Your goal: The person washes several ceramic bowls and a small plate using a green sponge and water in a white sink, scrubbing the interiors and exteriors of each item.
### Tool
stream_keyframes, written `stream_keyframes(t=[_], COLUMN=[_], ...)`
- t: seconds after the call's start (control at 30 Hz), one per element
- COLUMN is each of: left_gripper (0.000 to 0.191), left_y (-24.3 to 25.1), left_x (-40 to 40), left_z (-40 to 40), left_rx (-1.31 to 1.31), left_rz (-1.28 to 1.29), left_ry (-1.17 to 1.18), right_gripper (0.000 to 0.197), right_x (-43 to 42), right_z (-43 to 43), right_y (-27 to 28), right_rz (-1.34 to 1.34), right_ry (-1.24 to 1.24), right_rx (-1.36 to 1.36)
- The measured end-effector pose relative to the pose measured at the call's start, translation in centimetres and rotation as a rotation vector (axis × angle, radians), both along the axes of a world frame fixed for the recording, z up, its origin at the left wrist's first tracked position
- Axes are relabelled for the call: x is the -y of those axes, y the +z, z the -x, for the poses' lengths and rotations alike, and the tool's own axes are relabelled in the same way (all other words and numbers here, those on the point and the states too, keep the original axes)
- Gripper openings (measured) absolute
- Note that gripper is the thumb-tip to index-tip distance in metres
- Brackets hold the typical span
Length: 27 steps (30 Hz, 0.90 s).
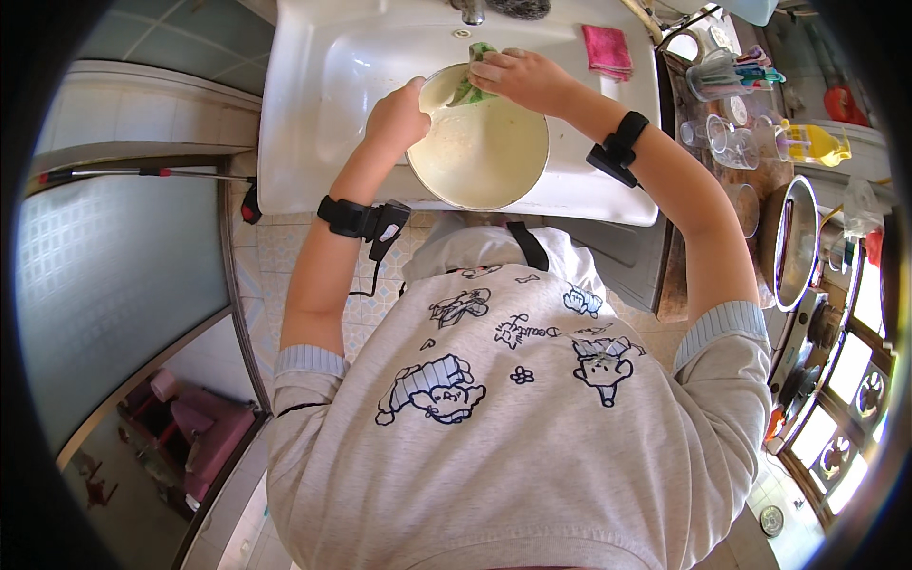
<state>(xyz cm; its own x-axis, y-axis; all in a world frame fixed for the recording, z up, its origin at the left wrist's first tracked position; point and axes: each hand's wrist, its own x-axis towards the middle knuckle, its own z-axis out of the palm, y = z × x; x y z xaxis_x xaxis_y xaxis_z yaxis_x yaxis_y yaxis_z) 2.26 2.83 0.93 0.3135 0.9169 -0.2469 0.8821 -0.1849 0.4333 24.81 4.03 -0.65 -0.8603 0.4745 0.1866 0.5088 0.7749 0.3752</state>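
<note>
A round cream-coloured basin with a thin dark rim is tilted over the front edge of a white ceramic sink. My left hand grips the basin's rim at its left side, the thumb on top. My right hand holds a green patterned cloth against the basin's far rim and inner wall. Part of the cloth is hidden under my right fingers. Whitish residue or suds show on the basin's inside and on my right fingers.
A metal faucet and a dark scouring pad are at the sink's back. A folded pink cloth lies on its right ledge. Clear cups, a yellow bottle and a steel basin stand to the right.
</note>
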Motion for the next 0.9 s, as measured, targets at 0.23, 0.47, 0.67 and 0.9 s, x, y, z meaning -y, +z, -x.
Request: stream_keyframes(t=[0.23,0.47,0.67,0.9], left_gripper=[0.049,0.048,0.047,0.036], left_y=[-0.4,-0.3,-0.5,-0.6], left_x=[0.6,0.3,0.4,0.9], left_z=[0.4,-0.2,-0.3,-0.3], left_rx=[0.081,-0.004,0.012,0.014], left_rz=[-0.025,-0.040,-0.071,-0.107], left_ry=[0.034,-0.011,0.007,0.036], right_gripper=[0.027,0.027,0.033,0.032], right_x=[4.7,2.5,2.8,5.3], right_z=[-1.3,-0.3,-0.8,-1.7], right_y=[-1.7,-0.3,-1.6,-1.9], right_rz=[0.218,0.105,0.201,0.429], right_ry=[-0.275,-0.209,-0.274,-0.382], right_rx=[0.053,0.020,-0.072,0.010])
